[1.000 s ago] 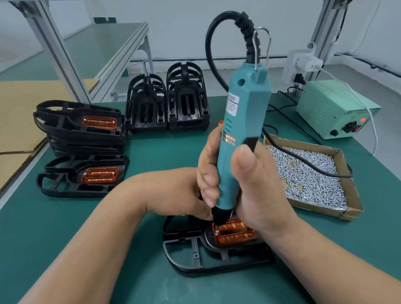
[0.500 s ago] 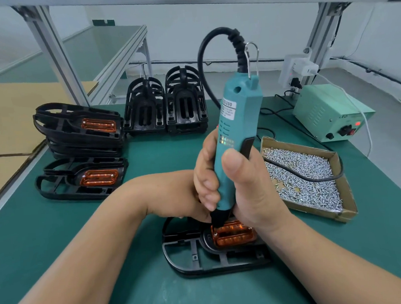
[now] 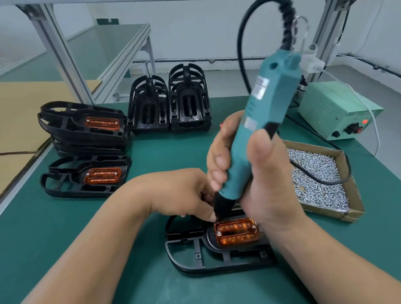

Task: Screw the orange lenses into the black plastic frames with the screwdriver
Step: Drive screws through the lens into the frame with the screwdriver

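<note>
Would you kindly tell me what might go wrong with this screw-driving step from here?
The screwdriver, gripped by the right hand, leans away from upright over the orange lens, so its tip may slip or drive crooked. The left hand has its fingers right beside that tip, so a slip could hurt them. The cord lies across the box of screws; a tug might scatter them.
</note>
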The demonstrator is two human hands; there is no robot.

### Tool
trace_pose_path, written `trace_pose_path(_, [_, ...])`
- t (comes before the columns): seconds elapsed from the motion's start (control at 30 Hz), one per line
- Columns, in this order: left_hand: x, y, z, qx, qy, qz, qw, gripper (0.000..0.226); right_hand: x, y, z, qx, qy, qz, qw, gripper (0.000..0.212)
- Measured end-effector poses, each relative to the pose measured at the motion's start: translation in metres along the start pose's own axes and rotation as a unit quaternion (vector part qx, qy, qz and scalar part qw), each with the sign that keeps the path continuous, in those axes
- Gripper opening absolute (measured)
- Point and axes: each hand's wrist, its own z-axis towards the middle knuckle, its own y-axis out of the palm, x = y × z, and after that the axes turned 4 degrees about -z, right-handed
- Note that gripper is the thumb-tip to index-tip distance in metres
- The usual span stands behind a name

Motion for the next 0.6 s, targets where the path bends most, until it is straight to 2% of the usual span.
trace_pose_path(0.03, [0.000,-0.001,0.000,-0.008,0.008,-0.007,1.000,0.009,-0.003,-0.004,0.001,0.010,-0.004,0.003,1.000,0.054])
trace_pose_path(0.1, [0.000,-0.004,0.000,-0.030,0.020,-0.005,0.999,0.033,-0.008,-0.014,0.004,0.036,-0.003,0.018,0.999,0.055])
trace_pose_path(0.13, [-0.001,-0.004,0.000,-0.032,0.024,-0.004,0.999,0.037,-0.010,-0.019,0.006,0.050,-0.002,0.031,0.998,0.055])
trace_pose_path(0.23, [-0.005,-0.003,0.000,-0.013,0.030,0.013,0.999,0.026,-0.017,-0.034,0.010,0.096,-0.002,0.062,0.993,0.055])
trace_pose_path(0.37, [-0.007,-0.007,-0.001,0.039,0.020,0.030,0.999,0.034,-0.024,-0.050,0.011,0.151,-0.013,0.077,0.985,0.046])
trace_pose_path(0.47, [-0.007,-0.008,0.000,0.070,0.005,0.046,0.996,0.036,-0.026,-0.060,0.013,0.192,-0.015,0.092,0.977,0.047])
trace_pose_path(0.6, [0.001,-0.006,-0.006,0.069,0.009,0.088,0.994,0.058,-0.028,-0.072,0.015,0.247,-0.018,0.120,0.961,0.049])
